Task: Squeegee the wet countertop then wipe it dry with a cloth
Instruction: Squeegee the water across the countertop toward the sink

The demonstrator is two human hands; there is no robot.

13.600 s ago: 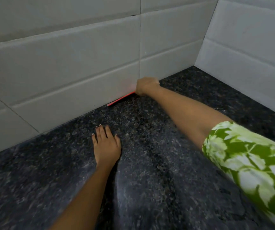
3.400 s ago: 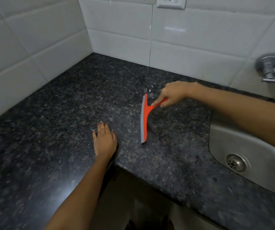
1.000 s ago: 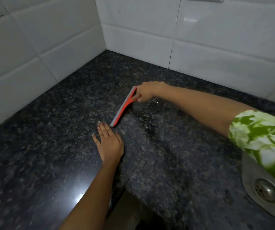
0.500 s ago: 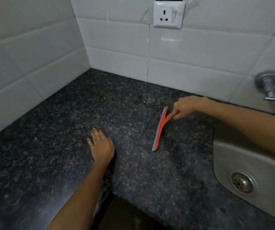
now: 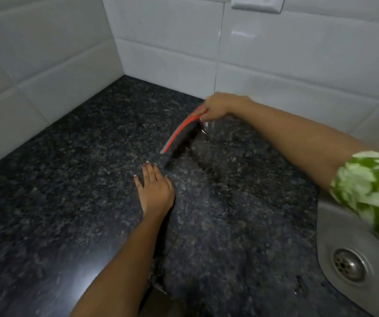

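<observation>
An orange squeegee point(image 5: 179, 133) with a grey blade hangs a little above the dark speckled granite countertop point(image 5: 74, 170), casting a shadow just right of itself. My right hand point(image 5: 218, 106) grips its handle near the back wall. Palm down, my left hand point(image 5: 155, 191) rests flat on the counter with its fingers apart, just below the blade's lower tip. The stone right of the squeegee looks wet and streaked. No cloth is in view.
White tiled walls meet in a corner point(image 5: 122, 74) at the back left. A wall socket point(image 5: 257, 3) sits above. A steel sink point(image 5: 353, 243) with a drain point(image 5: 349, 264) lies at the right. The counter's front edge runs under my left forearm.
My right hand has brought the squeegee back to the left and lifted it off the counter, with the blade now tilted. My left hand stays planted on the stone.
</observation>
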